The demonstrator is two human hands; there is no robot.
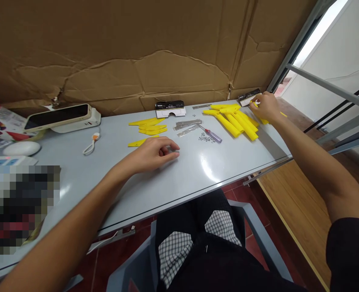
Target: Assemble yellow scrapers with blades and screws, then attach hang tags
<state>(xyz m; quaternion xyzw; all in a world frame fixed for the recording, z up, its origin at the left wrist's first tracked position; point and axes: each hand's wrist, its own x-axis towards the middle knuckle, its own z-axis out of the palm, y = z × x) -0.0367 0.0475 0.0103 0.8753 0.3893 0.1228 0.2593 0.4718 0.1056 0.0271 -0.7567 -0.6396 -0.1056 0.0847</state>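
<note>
My left hand (158,153) rests on the table, its fingers loosely curled and thumb apart, holding nothing. It lies just in front of several flat yellow plastic pieces (152,130). At the table's far right end, my right hand (267,106) is closed on a yellow plastic piece (254,104), mostly hidden by the fingers. Beside that hand are a small black-and-white box (249,97) and a heap of yellow plastic handles (236,121). Thin metal blades (188,125), a screwdriver (213,136) with a purplish handle and a cluster of small metal nuts (206,139) lie between my hands.
Another black-and-white box (170,109) stands against the cardboard (130,81) at the back. On the left are a phone (57,115) on a white stand, a short white cable (91,145) and a white mouse (21,148). A metal frame (328,85) rises at the right.
</note>
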